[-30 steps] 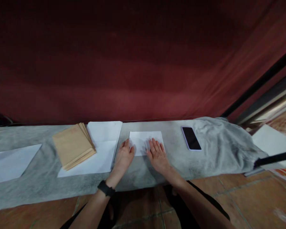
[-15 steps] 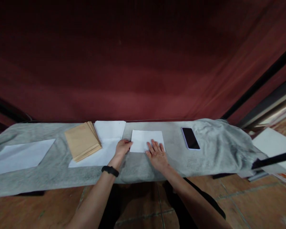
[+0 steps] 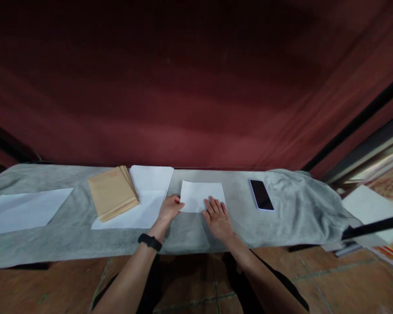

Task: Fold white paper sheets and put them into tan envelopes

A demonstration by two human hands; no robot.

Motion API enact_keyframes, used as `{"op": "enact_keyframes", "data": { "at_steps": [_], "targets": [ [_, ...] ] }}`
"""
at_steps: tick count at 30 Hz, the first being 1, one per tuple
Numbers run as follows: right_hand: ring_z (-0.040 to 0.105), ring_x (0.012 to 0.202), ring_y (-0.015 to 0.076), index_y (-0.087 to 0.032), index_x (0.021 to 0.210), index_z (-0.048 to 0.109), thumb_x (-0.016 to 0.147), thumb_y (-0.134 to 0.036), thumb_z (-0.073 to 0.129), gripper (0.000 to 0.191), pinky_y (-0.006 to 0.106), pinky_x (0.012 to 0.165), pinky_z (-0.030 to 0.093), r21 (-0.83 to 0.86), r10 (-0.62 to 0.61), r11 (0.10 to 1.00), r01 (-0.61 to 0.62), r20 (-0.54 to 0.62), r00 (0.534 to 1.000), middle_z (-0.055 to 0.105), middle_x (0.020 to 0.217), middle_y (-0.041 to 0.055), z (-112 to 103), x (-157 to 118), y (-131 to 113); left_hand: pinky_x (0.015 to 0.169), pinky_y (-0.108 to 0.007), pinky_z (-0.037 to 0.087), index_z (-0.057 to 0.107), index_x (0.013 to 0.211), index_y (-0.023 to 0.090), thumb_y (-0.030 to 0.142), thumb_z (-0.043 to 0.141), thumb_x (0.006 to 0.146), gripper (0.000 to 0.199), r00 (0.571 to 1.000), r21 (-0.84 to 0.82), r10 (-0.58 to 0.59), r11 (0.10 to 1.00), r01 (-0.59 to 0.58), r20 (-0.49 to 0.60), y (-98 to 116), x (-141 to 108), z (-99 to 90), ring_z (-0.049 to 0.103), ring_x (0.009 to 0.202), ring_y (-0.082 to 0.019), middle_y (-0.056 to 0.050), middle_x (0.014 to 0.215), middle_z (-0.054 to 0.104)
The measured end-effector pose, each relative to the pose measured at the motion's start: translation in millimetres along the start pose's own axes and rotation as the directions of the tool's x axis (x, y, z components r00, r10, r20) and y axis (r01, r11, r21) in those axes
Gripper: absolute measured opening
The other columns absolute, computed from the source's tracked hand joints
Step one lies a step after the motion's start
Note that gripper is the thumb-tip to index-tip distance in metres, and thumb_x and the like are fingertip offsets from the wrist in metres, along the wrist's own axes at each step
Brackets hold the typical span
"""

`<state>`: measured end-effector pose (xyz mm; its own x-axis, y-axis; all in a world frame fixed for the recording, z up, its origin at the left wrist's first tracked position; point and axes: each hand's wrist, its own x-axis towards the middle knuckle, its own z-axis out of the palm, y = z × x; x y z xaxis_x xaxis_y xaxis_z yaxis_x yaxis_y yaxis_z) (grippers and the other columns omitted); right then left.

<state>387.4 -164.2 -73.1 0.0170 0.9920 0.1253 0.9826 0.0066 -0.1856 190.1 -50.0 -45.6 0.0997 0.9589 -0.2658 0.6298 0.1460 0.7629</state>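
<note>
A folded-looking white sheet of paper (image 3: 196, 194) lies flat in front of me, its near edge toward my body. At its lower left corner, my left hand (image 3: 170, 208) pinches the edge between thumb and fingers; a black band circles that wrist. My right hand (image 3: 218, 219) lies palm down with fingers stretched, its fingertips resting on the sheet's lower right part. Just left of my left hand is a stack of larger white paper (image 3: 150, 198). Brown envelopes (image 3: 111, 192) lie fanned over part of that stack.
A grey cloth (image 3: 242, 233) covers the narrow table. To the right lies a phone with a pale purple edge (image 3: 261, 195); at far left, another white sheet (image 3: 26, 210). A dark red curtain (image 3: 196, 109) hangs behind, and a black bar (image 3: 376, 226) crosses at right.
My left thumb has shifted slightly onto the sheet's lower left corner. The right hand stays flat on the paper. The view has tilted a little.
</note>
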Motion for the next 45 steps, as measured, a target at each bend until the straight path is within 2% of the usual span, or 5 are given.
{"op": "enact_keyframes", "data": {
  "at_steps": [19,27,31,35,45],
  "targets": [
    [0.036,0.151,0.03,-0.016,0.156,0.042,0.108,-0.039,0.033,0.054,0.051,0.122,0.028,-0.044,0.058,0.997,-0.062,-0.089,0.994,0.037,0.163,0.014,9.6,5.4,-6.5,0.057,-0.024,0.047,0.06,0.08,0.021,0.014,0.069,0.075,0.013,0.994,0.252,0.014,0.967,-0.042,0.113,5.0,-8.7,-17.9,0.069,0.069,-0.018,0.002,0.069,0.068],
    [0.034,0.152,0.033,-0.015,0.158,0.038,0.108,-0.037,0.034,0.055,0.055,0.123,0.022,-0.063,0.055,0.996,-0.059,-0.066,0.996,0.032,0.165,0.0137,7.2,10.0,-4.1,0.079,-0.031,0.051,0.062,0.104,0.02,0.024,0.059,0.092,0.013,0.997,0.529,0.056,0.849,-0.022,-0.048,20.6,-19.4,-20.4,0.072,0.092,-0.025,-0.007,0.092,0.075],
    [0.033,0.152,0.0328,-0.015,0.157,0.04,0.107,-0.037,0.036,0.054,0.055,0.124,0.021,-0.045,0.071,0.996,-0.073,-0.058,0.996,0.033,0.165,0.0127,7.3,11.3,-7.1,0.092,-0.034,0.053,0.064,0.112,0.019,0.031,0.049,0.099,0.023,0.963,0.515,0.247,0.842,-0.159,-0.107,22.1,-23.1,-1.4,0.071,0.103,-0.024,-0.011,0.109,0.075],
    [0.034,0.152,0.0316,-0.016,0.155,0.043,0.108,-0.034,0.033,0.052,0.054,0.124,0.022,-0.033,0.046,0.998,-0.049,-0.067,0.997,0.032,0.166,0.0108,5.6,15.7,-4.7,0.118,-0.043,0.04,0.054,0.141,0.016,0.031,0.043,0.102,0.043,0.852,0.528,0.522,0.733,-0.429,-0.033,17.6,-26.4,35.3,0.048,0.143,-0.025,-0.014,0.152,0.054],
    [0.037,0.15,0.03,-0.017,0.155,0.045,0.106,-0.027,0.027,0.052,0.053,0.123,0.025,-0.001,0.014,1.0,-0.014,-0.049,0.999,0.038,0.163,0.0083,7.0,41.5,-0.6,0.128,-0.047,0.022,0.043,0.153,0.008,0.029,0.028,0.104,0.055,0.838,0.633,0.538,0.618,-0.466,0.092,22.4,-7.1,66.4,0.03,0.154,-0.025,-0.014,0.163,0.039]
  ]
}}
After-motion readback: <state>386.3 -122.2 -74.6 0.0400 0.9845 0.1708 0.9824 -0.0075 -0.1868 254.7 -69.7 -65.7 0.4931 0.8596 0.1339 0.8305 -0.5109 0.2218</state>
